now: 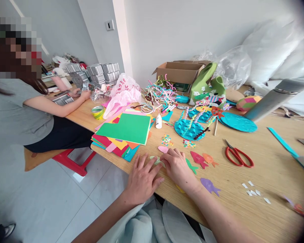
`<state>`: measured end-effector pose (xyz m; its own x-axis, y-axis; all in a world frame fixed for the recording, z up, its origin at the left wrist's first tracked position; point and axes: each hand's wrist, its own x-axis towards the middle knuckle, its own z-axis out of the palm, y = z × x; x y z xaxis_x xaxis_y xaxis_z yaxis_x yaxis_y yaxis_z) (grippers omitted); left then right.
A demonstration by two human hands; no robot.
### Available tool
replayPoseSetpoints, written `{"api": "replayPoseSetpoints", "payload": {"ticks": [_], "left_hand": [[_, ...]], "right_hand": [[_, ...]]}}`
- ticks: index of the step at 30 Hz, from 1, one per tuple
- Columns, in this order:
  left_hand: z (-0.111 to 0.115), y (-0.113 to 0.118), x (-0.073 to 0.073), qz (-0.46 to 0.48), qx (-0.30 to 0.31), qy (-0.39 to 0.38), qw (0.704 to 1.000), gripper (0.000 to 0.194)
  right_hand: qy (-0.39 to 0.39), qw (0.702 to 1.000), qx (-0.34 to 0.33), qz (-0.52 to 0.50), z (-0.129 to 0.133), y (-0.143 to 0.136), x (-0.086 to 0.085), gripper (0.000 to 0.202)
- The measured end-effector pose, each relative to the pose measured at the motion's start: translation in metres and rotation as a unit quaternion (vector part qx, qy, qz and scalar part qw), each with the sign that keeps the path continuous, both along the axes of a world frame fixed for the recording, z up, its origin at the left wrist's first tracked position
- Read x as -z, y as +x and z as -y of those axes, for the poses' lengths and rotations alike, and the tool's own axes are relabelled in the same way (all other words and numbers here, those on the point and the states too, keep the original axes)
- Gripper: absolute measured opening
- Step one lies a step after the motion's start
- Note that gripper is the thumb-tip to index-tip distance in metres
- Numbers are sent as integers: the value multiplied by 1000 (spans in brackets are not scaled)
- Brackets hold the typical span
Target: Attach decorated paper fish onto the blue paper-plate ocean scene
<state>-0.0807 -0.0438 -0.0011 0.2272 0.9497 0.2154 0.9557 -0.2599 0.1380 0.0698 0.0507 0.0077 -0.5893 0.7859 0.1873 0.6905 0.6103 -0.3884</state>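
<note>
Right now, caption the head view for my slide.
Both hands on a pale green cutout, with colorful fish cutouts and red-handled scissors nearby.

Left hand (143,177) and right hand (177,167) partly hide a pale green cutout (155,160); the right wrist (194,189) obscures part of a yellow cutout (180,189); a co-worker's head (15,47) appears pixelated.

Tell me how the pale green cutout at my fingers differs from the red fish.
The pale green cutout is pastel; the red fish is strongly coloured. Your left hand and right hand partly cover the pale green cutout, while the red fish lies untouched, its whole outline showing. Both look like thin cutouts.
</note>
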Motion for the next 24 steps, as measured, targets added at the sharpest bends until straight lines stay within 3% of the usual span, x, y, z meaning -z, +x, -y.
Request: {"api": "replayPoseSetpoints", "payload": {"ticks": [7,13,19,24], "left_hand": [[0,0,2,-12,-1,20,1000,46],[0,0,0,-5,0,17,1000,43],[0,0,1,3,2,26,1000,43],[1,-1,2,7,-4,22,1000,45]], "right_hand": [[8,1000,5,-23,0,0,0,22],[18,994,1,-108,-6,4,-3,21],[19,987,-44,-156,-9,7,-7,23],[36,988,-109,-105,-11,11,-6,32]]}}
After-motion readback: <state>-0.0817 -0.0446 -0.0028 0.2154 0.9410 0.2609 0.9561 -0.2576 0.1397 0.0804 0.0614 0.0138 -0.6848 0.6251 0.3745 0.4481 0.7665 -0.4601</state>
